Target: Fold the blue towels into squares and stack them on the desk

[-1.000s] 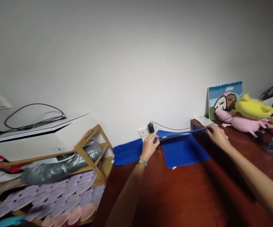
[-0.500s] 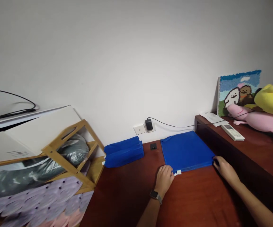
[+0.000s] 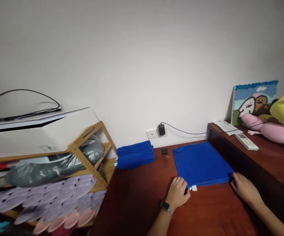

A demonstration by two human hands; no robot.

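Note:
A square blue cloth point(image 3: 202, 164), which looks like several layers in a flat stack, lies on the reddish-brown wooden desk point(image 3: 206, 209). At its near left corner, beside a white tag point(image 3: 194, 188), my left hand point(image 3: 178, 191) has curled fingers closed on the cloth's edge. My right hand point(image 3: 245, 188) pinches the near right corner, which is slightly raised. A watch point(image 3: 165, 206) is on my left wrist. Further left, a folded pile of blue cloths point(image 3: 135, 155) rests by the wall, with a small white tag at its left end.
Behind the desk, a black charger point(image 3: 161, 129) is plugged into the wall, its cable running right. A raised ledge point(image 3: 279, 160) at the right holds a remote point(image 3: 246, 141), a dog picture point(image 3: 255, 101) and plush toys point(image 3: 272, 131). A wooden rack point(image 3: 103, 170) stands left.
The view has swung left, so everything appears further right. Both hands stay at the near corners of the blue cloth; the left thumb now shows apart from its fingers.

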